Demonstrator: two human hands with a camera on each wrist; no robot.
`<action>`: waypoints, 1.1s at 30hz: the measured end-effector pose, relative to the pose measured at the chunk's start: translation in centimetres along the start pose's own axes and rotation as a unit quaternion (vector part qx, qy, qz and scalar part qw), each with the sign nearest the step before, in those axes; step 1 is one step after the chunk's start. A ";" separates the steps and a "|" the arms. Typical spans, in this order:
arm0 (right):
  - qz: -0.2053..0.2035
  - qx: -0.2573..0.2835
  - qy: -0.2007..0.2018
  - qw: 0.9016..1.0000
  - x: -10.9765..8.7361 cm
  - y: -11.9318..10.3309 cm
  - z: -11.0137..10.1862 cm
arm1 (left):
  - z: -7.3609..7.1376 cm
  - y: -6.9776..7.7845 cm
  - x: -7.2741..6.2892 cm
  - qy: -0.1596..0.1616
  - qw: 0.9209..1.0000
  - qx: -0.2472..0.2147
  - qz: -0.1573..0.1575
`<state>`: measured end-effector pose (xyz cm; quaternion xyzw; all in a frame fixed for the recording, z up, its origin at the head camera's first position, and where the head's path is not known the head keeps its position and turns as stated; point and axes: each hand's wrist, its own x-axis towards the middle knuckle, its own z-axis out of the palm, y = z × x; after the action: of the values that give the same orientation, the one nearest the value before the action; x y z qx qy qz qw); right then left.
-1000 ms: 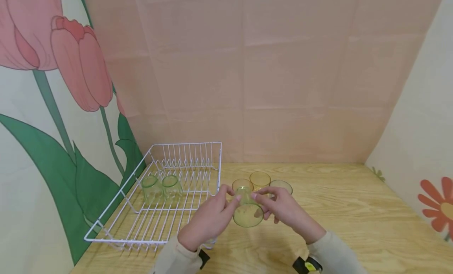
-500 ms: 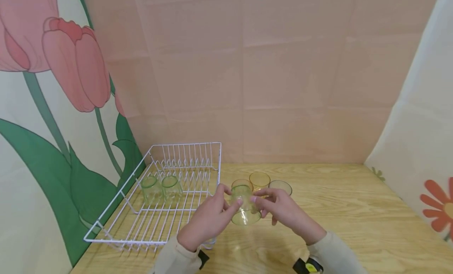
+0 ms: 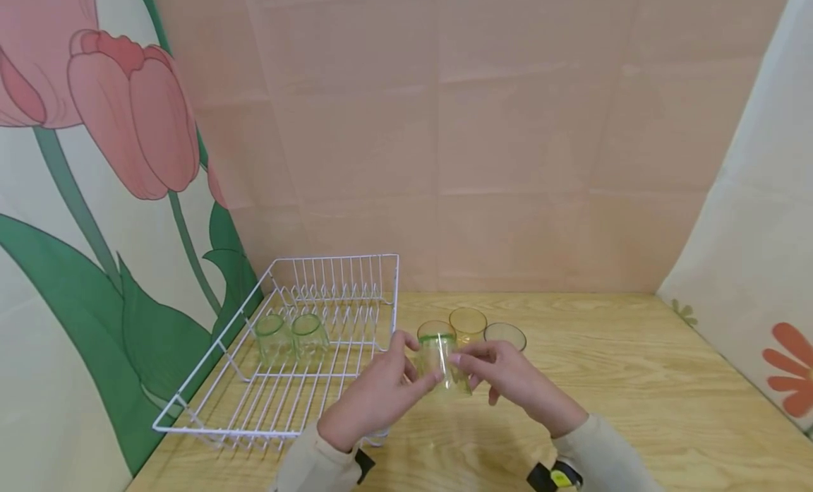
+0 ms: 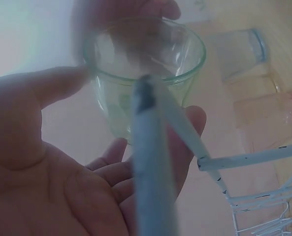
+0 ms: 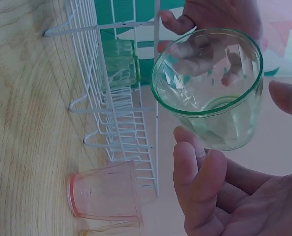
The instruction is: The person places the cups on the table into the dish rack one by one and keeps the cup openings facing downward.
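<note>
In the head view a clear green drinking glass (image 3: 437,361) is held above the table between both hands. It is tilted, and both wrist views look into its open mouth. My left hand (image 3: 377,390) holds it from the left, the thumb near its rim in the left wrist view and the other fingers behind it. My right hand (image 3: 511,379) holds the opposite side with thumb and fingers. Close behind it on the table stand a pinkish-orange glass (image 3: 435,327), an amber glass (image 3: 468,322) and a greyish clear glass (image 3: 507,334).
A white wire dish rack (image 3: 229,433) stands on the left of the wood-grain table (image 3: 610,379). Two green glasses, one on the left (image 3: 272,340) and one on the right (image 3: 310,337), sit side by side in it. A pinkish cloth (image 3: 540,160) hangs behind the table.
The green glass has turned in my hands: its wide mouth, facing the head camera a second ago, has swung out of sight. My hands have barely moved.
</note>
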<state>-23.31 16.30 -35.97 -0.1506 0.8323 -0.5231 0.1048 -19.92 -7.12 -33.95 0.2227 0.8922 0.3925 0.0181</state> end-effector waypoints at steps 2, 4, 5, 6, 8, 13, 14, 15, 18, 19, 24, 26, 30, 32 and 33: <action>0.003 -0.002 -0.003 1.000 0.0 0.1 0.0 | 0.0 0.0 0.0 -0.002 1.000 -0.003 0.000; 0.002 -0.008 -0.007 1.000 0.1 0.2 0.0 | 0.0 0.0 0.0 -0.003 1.000 -0.006 0.000; 0.004 -0.010 -0.008 1.000 0.1 0.1 0.0 | 0.1 0.0 -0.1 -0.004 1.000 -0.007 0.000; 0.003 -0.011 -0.009 1.000 0.1 0.1 0.0 | 0.1 0.0 0.0 -0.004 1.000 -0.007 0.001; -0.001 -0.015 -0.013 1.000 0.0 0.1 0.0 | 0.1 0.0 0.0 -0.006 1.000 -0.006 0.003; -0.008 -0.019 -0.017 1.000 0.0 0.1 0.1 | 0.0 0.1 -0.1 -0.009 1.000 -0.007 0.005; -0.010 -0.020 -0.018 1.000 0.0 0.1 0.1 | 0.0 0.1 -0.1 -0.009 1.000 -0.009 0.005; -0.011 -0.020 -0.018 1.000 -0.1 0.0 0.1 | 0.0 0.1 -0.1 -0.008 1.000 -0.010 0.005; -0.013 -0.021 -0.016 1.000 -0.2 0.0 0.2 | -0.1 0.0 -0.2 -0.003 1.000 -0.009 0.006; -0.019 -0.021 -0.017 0.999 -0.2 0.0 0.2 | -0.1 0.0 -0.2 -0.002 1.000 -0.008 0.006; -0.045 -0.020 -0.025 0.998 -0.3 -0.3 0.4 | -0.4 0.0 -0.1 -0.001 1.000 -0.003 0.001; -0.053 -0.023 -0.028 0.998 -0.3 -0.3 0.5 | -0.5 0.1 0.0 -0.003 1.000 -0.004 -0.003; -0.061 -0.031 -0.030 0.997 -0.3 -0.3 0.5 | -0.5 0.1 0.0 -0.009 1.000 -0.012 0.001; -0.065 -0.035 -0.032 0.997 -0.4 -0.4 0.4 | -0.6 0.1 0.0 -0.013 1.000 -0.018 0.005; -0.067 -0.038 -0.033 0.996 -0.4 -0.4 0.4 | -0.6 0.1 0.0 -0.014 1.000 -0.020 0.009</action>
<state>-22.75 15.89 -35.77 -0.2271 0.8356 -0.4918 0.0913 -19.97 -7.48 -33.48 0.2356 0.8820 0.4070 0.0318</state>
